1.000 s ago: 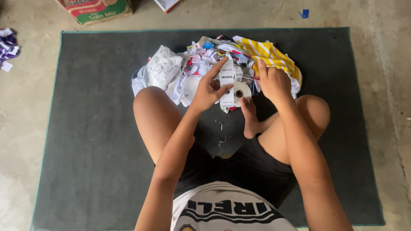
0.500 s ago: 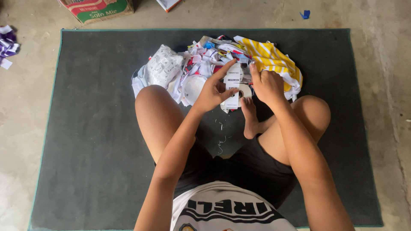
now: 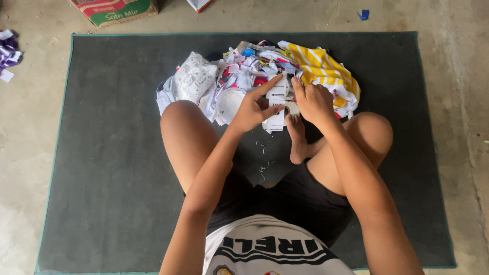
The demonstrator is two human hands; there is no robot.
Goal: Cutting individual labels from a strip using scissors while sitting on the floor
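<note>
Spread over the concrete floor (image 3: pixel 30 153), a dark grey mat (image 3: pixel 102 153) is heaped with white and coloured label scraps (image 3: pixel 244 69), before which a white rectangular tag (image 3: pixel 276 99) is pinched by the left hand (image 3: pixel 253 108) and a small white tape roll (image 3: pixel 291 108) is gripped by the right hand (image 3: pixel 314 102), while a green-and-red carton (image 3: pixel 114 10) is seen beyond.

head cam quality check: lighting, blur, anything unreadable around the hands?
Head view: soft, even daylight, faint shadows on the dark mat, no glare. Left hand and right hand fairly sharp; the white label strip between them is too small to read. The scrap pile merges into clutter.
</note>
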